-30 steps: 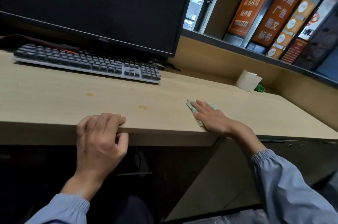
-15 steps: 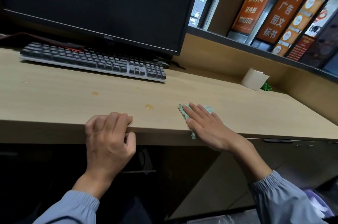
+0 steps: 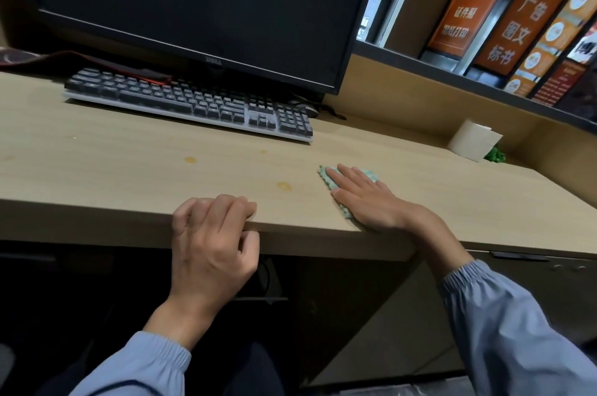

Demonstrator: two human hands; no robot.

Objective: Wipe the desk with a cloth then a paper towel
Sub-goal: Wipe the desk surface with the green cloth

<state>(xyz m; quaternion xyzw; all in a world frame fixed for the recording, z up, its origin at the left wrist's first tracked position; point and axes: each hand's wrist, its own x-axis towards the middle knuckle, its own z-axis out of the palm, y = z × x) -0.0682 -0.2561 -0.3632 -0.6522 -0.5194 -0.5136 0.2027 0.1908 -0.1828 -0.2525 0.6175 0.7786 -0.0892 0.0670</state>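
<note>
A light wooden desk [image 3: 129,163] carries two yellowish stains, one near the front edge [image 3: 284,186] and one further left [image 3: 190,159]. A pale green cloth [image 3: 324,173] lies flat on the desk to the right of the nearer stain. My right hand [image 3: 365,198] presses down on it with fingers stretched out, hiding most of the cloth. My left hand [image 3: 210,240] curls over the desk's front edge, fingers on top and thumb below. A white paper towel roll [image 3: 473,143] stands at the back right.
A grey keyboard [image 3: 193,101] and a dark monitor [image 3: 193,7] fill the back left of the desk. A small green object [image 3: 495,155] sits beside the roll. A raised wooden ledge borders the back and right. Orange signs stand behind it.
My right hand has slid the cloth leftward along the front of the desk, closer to the nearer stain. My left hand stays on the desk edge.
</note>
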